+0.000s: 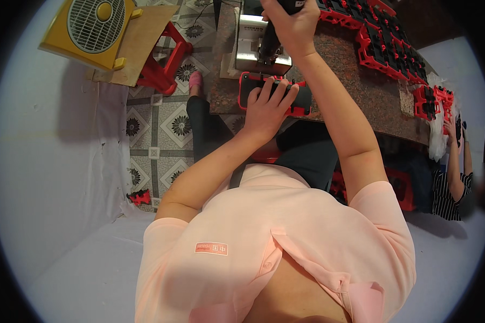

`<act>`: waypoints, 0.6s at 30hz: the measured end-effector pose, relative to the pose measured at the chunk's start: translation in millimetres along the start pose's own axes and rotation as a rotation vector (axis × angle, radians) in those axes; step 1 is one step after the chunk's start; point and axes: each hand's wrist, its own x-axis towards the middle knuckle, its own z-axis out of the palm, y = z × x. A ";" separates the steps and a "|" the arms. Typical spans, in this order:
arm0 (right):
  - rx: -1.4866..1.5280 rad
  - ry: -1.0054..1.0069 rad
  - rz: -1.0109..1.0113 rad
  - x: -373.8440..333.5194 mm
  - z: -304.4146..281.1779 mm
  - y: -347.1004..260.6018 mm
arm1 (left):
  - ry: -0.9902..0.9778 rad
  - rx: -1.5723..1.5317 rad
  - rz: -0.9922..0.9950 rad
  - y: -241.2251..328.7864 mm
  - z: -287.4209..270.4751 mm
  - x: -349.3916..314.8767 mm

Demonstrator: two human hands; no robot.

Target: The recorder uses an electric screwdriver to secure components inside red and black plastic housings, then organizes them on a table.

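My left hand [267, 110] is laid over a flat red-framed black plastic part [247, 89] at the table's near edge, its fingers gripping across the black face. That part sits close against a silver metal machine [249, 48]. My right hand [296, 29] is wrapped round a black handheld tool [270, 40] standing nearly upright over the machine's front, just beyond the part. Its lower end comes down near the machine's front edge; whether it touches anything I cannot tell. The top of the tool runs out of the picture.
Rows of red and black plastic parts [385, 51] cover the speckled table's [339, 59] far right. Another person's hand [450, 129] is near similar parts [427, 102] and clear plastic bags at right. A yellow fan [59, 40] stands on a board over a red stool [170, 64]. One red piece [140, 197] lies on the floor.
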 end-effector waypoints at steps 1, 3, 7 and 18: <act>0.168 -0.016 -0.025 2.1 0.7 1.6 | 0.005 -0.011 -0.005 -0.5 0.1 -0.5; -0.167 0.014 0.072 -4.0 -2.2 0.8 | 0.006 -0.007 0.000 -1.1 1.1 0.3; -0.116 -0.001 0.004 -17.0 7.6 -22.0 | 0.005 0.021 -0.008 1.0 0.5 2.5; -0.064 -0.034 -0.236 -26.6 -5.1 -31.0 | -0.043 0.102 -0.025 -3.6 24.3 25.1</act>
